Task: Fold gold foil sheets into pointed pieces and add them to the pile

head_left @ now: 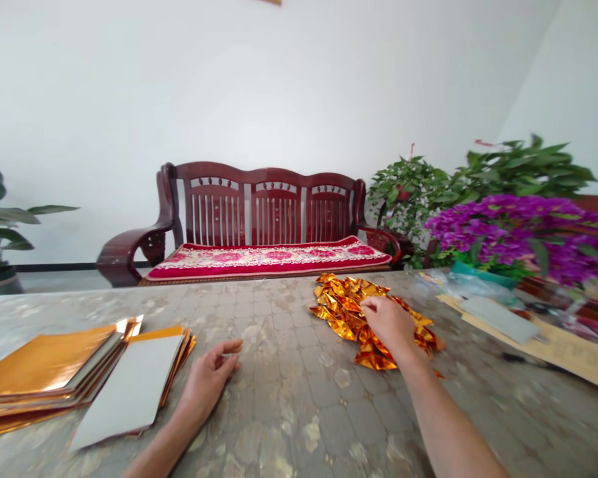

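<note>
My left hand [210, 375] rests on the patterned tabletop with its fingers stretched to the right and slightly apart, holding nothing. Just left of it lies a stack of gold foil paper sheets [134, 382], a pale grey-white side facing up and gold showing along the edges. A bigger stack of gold foil paper [54, 358] sits farther left. On the right, my right hand [389, 322] is over a pile of folded gold foil pieces [346, 302], its fingers curled together. Whatever lies between those fingertips is hidden from view.
Brown paper [552, 345] and a grey flat box [500, 317] lie at the table's right, near clear plastic and purple flowers [518, 232]. A dark red wooden bench [273, 206] with a floral red cover stands beyond the table, with leafy plants [408, 192] beside it.
</note>
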`<move>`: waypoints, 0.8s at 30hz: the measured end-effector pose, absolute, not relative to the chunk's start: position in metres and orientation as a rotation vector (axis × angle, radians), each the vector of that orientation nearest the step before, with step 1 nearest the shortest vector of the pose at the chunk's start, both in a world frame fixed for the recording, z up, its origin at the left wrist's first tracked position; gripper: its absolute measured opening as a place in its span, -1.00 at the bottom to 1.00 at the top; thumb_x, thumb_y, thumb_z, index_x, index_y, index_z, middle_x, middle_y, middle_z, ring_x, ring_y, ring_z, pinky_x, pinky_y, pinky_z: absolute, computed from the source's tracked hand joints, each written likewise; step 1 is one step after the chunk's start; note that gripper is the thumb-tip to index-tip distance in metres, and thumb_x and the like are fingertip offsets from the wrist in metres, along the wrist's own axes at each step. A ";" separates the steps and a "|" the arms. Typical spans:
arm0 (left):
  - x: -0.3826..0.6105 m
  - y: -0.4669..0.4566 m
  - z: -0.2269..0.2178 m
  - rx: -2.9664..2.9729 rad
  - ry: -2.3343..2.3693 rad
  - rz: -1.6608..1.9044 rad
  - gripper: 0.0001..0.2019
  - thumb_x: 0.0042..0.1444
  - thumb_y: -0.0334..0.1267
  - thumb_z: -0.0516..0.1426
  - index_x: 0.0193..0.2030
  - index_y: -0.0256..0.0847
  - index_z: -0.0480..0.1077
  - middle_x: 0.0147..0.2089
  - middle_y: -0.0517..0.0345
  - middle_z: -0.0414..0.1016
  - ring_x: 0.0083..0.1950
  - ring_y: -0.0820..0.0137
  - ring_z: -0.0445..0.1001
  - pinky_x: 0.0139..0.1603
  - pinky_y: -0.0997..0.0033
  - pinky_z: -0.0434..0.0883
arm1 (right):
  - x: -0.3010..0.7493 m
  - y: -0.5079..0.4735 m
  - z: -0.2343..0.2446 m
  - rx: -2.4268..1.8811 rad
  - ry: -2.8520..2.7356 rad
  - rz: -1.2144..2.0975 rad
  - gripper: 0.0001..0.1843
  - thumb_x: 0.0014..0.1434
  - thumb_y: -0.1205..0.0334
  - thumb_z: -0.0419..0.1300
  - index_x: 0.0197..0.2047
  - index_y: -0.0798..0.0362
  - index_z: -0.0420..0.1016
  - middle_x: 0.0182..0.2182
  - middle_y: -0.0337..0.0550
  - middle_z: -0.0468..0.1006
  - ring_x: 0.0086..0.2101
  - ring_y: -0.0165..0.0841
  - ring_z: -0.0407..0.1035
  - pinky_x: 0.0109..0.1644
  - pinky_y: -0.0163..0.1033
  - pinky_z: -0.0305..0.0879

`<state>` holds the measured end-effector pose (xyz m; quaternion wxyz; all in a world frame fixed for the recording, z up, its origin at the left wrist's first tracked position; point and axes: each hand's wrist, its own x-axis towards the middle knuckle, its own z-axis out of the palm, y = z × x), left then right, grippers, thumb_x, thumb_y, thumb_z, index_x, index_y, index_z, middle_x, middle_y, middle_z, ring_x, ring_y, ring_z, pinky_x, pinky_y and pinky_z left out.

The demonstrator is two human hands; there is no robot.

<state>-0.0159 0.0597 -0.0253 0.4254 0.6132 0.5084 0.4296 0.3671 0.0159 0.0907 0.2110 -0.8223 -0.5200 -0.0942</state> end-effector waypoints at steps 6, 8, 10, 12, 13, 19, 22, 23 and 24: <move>-0.018 0.061 -0.029 1.557 1.295 1.043 -0.55 0.02 -0.03 0.16 0.00 -0.25 0.49 -0.27 0.09 0.63 -0.24 0.22 0.59 -0.26 0.36 0.41 | 0.355 0.008 0.072 -2.277 -1.593 -0.442 -0.72 0.23 0.20 0.07 -0.28 -0.16 0.63 -0.23 -0.23 0.62 -0.23 -0.27 0.43 -0.35 -0.26 0.08; -0.017 0.061 -0.029 1.554 1.291 1.041 -0.55 0.02 -0.03 0.16 0.00 -0.25 0.49 -0.29 0.11 0.63 -0.23 0.22 0.58 -0.26 0.37 0.40 | 0.350 0.007 0.069 -2.258 -1.679 -0.492 -0.73 0.23 0.20 0.09 -0.29 -0.16 0.64 -0.24 -0.22 0.61 -0.22 -0.26 0.40 -0.30 -0.25 0.11; -0.017 0.060 -0.028 1.553 1.291 1.039 -0.56 0.03 -0.04 0.16 0.00 -0.24 0.50 -0.32 0.12 0.62 -0.24 0.22 0.58 -0.26 0.37 0.39 | 0.343 0.006 0.066 -2.277 -1.761 -0.559 -0.74 0.22 0.17 0.11 -0.31 -0.11 0.65 -0.25 -0.14 0.60 -0.19 -0.21 0.37 -0.25 -0.22 0.13; -0.016 0.059 -0.027 1.561 1.298 1.035 -0.56 0.03 -0.04 0.15 -0.01 -0.24 0.50 -0.35 0.14 0.61 -0.25 0.23 0.57 -0.27 0.38 0.38 | 0.338 0.007 0.063 -2.312 -1.822 -0.612 -0.74 0.20 0.12 0.14 -0.33 -0.03 0.67 -0.22 -0.04 0.59 -0.16 -0.16 0.35 -0.20 -0.19 0.15; -0.016 0.059 -0.027 1.569 1.305 1.031 -0.57 0.03 -0.04 0.15 -0.02 -0.24 0.50 -0.38 0.15 0.60 -0.26 0.23 0.57 -0.27 0.38 0.37 | 0.336 0.008 0.062 -2.331 -1.842 -0.625 -0.73 0.19 0.10 0.16 -0.33 0.00 0.67 -0.21 0.00 0.58 -0.15 -0.14 0.35 -0.19 -0.17 0.16; -0.017 0.061 -0.030 1.590 1.313 1.029 -0.58 0.04 -0.04 0.14 -0.04 -0.25 0.51 -0.41 0.15 0.58 -0.29 0.24 0.56 -0.28 0.39 0.36 | 0.332 0.010 0.059 -2.377 -1.868 -0.673 -0.74 0.18 0.19 0.14 -0.31 0.07 0.67 -0.23 0.05 0.56 -0.15 -0.13 0.34 -0.19 -0.16 0.15; -0.016 0.062 -0.030 1.612 1.313 1.029 -0.60 0.04 -0.06 0.14 -0.05 -0.25 0.52 -0.42 0.15 0.57 -0.33 0.26 0.54 -0.31 0.39 0.35 | 0.329 0.008 0.064 -2.344 -1.805 -0.623 -0.73 0.19 0.20 0.12 -0.37 0.03 0.65 -0.28 -0.02 0.57 -0.18 -0.20 0.35 -0.24 -0.22 0.12; -0.015 0.061 -0.029 1.631 1.314 1.030 -0.61 0.04 -0.07 0.14 -0.06 -0.24 0.53 -0.44 0.16 0.56 -0.35 0.26 0.53 -0.32 0.39 0.35 | 0.326 0.007 0.065 -2.321 -1.790 -0.548 -0.73 0.19 0.17 0.13 -0.40 0.00 0.64 -0.29 -0.06 0.57 -0.20 -0.23 0.36 -0.28 -0.24 0.10; -0.015 0.059 -0.027 1.659 1.315 1.035 -0.63 0.05 -0.09 0.13 -0.07 -0.23 0.53 -0.45 0.17 0.56 -0.36 0.27 0.51 -0.33 0.40 0.35 | 0.322 0.006 0.066 -2.287 -1.785 -0.446 -0.73 0.19 0.14 0.13 -0.43 -0.02 0.62 -0.29 -0.11 0.57 -0.23 -0.27 0.37 -0.31 -0.27 0.08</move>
